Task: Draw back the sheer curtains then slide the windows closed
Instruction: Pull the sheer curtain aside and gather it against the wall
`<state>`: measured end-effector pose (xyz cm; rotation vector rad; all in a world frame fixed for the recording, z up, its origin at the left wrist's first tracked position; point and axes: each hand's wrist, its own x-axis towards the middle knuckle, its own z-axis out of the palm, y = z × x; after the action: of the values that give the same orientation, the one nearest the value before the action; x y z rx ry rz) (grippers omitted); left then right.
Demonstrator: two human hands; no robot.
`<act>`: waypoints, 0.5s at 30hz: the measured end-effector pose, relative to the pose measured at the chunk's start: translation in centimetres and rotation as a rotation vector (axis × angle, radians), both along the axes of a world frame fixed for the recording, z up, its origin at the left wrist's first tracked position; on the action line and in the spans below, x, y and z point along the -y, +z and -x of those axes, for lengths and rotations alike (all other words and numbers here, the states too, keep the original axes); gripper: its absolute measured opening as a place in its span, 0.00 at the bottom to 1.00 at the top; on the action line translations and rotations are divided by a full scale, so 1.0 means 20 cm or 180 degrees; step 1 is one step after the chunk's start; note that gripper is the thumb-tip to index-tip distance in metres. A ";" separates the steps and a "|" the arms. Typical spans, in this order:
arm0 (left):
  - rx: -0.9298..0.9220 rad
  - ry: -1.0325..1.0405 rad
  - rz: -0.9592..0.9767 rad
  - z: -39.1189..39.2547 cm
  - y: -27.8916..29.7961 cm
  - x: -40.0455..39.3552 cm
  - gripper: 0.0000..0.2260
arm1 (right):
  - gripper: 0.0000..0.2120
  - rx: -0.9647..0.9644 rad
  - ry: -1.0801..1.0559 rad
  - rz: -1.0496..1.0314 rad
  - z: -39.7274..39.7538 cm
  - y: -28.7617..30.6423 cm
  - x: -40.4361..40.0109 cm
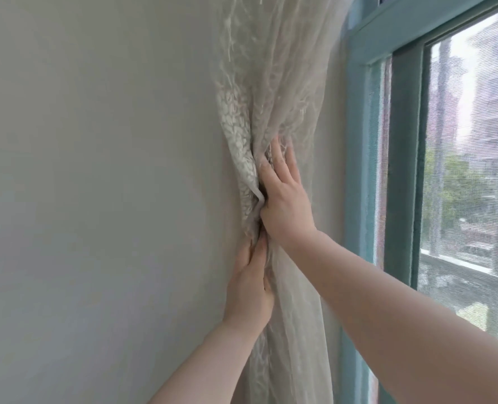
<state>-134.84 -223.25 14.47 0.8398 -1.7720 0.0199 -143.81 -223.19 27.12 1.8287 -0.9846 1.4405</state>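
Note:
A sheer white curtain [279, 83] with a lace pattern hangs bunched against the wall, left of the window. My left hand [249, 284] grips the gathered fabric from below, fingers closed around it. Just above, my right hand [285, 199] presses flat against the bunch, fingers spread and pointing up. The window [402, 170] has a teal frame at the right, with a mesh screen over the glass area. The curtain's lower part falls between my two forearms.
A plain pale grey wall [96, 185] fills the left half of the view. Through the screen, buildings and green trees [457, 193] show outside. A light sill runs along the window's lower right.

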 end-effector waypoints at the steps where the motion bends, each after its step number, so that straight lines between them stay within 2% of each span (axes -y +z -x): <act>1: -0.0010 -0.0055 -0.0061 0.00 0.02 0.05 0.36 | 0.28 -0.0012 -0.0103 -0.0135 0.00 0.03 0.06; 7: 0.0290 -0.0035 -0.0538 -0.02 0.01 0.32 0.36 | 0.22 -0.0403 -0.0925 -0.1105 0.04 0.02 0.44; 15: 0.0380 -0.0101 -0.0750 0.07 -0.07 0.32 0.31 | 0.22 -0.0189 -0.0863 -0.1210 0.06 -0.07 0.43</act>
<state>-136.21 -229.66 13.03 0.9961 -1.9247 -0.1656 -145.04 -231.73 25.71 1.8908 -1.4911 1.0834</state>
